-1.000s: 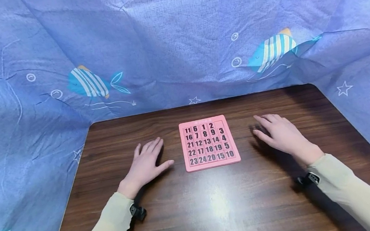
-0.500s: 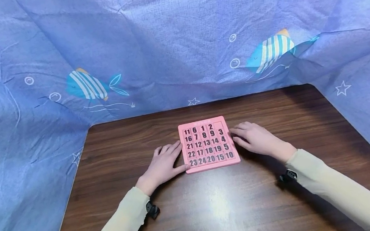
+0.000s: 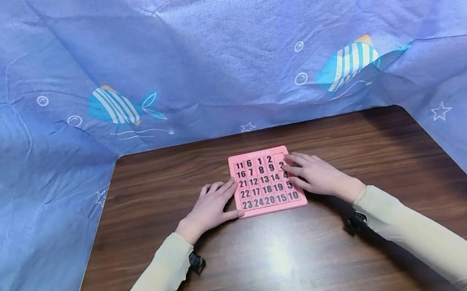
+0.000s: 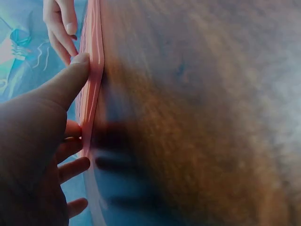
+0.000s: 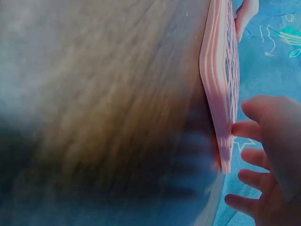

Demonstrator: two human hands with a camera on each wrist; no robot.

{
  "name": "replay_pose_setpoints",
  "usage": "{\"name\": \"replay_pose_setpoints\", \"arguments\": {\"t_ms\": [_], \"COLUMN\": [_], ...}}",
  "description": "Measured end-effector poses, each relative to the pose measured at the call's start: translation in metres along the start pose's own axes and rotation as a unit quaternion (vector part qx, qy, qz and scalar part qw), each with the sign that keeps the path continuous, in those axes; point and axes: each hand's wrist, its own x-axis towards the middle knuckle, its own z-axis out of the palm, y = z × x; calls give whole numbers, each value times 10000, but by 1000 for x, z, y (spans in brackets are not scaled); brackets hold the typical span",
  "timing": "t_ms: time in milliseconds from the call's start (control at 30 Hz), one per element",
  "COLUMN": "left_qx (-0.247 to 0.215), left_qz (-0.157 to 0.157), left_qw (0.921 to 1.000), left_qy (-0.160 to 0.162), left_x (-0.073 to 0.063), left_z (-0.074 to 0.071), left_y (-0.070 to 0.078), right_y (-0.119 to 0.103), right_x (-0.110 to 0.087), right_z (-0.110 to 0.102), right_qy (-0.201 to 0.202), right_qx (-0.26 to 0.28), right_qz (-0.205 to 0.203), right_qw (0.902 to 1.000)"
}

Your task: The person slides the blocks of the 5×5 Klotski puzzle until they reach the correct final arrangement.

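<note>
"Guessing, is the pink puzzle (image 3: 265, 180) heavy?"
"Probably light, hard and smooth. Hold its left and right edges."
"And its look?"
"Flat, with black numbers, on the table (image 3: 230, 266) between the hands. The left hand (image 3: 209, 208) loosely touches the left edge; the right hand (image 3: 321, 176) has loose fingers over the right."

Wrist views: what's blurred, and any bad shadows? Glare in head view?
Head: white glare on the table, on the near side of the pink number board, whose digits mostly read clearly. Left wrist: table smeared, dark shadow bands low on it; pink number board's edge crisper. Right wrist: table soft too, deep shadow lower left; digits too edge-on to read.
</note>
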Motion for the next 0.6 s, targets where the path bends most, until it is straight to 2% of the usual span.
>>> {"name": "replay_pose_setpoints", "arguments": {"t_ms": [267,467,600], "left_qx": [-54,-66,-132], "left_qz": [63,52,-6], "left_qw": [9999,9999,9999], "left_qy": [-115,-94,-94], "left_x": [2,5,3], "left_z": [-4,-6,-5], "left_y": [-3,0,1], "right_y": [1,-4,-5], "right_x": [11,12,11], "right_z": [0,-1,1], "right_qy": [-380,-321,-416], "right_qx": [158,-145,-99], "right_qz": [721,659,771], "right_qw": [9965,9972,9961]}}
